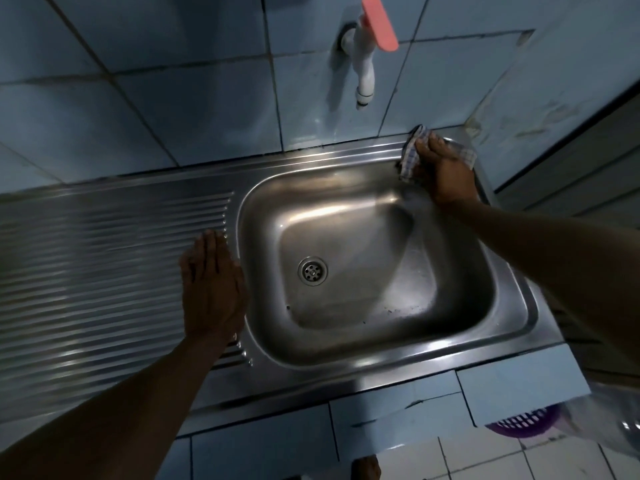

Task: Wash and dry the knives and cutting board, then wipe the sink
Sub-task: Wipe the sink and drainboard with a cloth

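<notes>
From the head view, the right hand (446, 174) is pressing a cloth (410, 157) onto the sink (346, 344) rim at two o'clock, fingers gripping it, the left hand (211, 289) is resting flat at nine o'clock, and with no knives or board showing, wiping seems the last step.

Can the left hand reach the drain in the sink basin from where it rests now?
Probably yes. The left hand lies flat on the drainboard right beside the basin, nothing lies between it and the drain, and the right hand with the cloth is at the far corner.

Head view, steeply down over sink (346, 344)
</notes>
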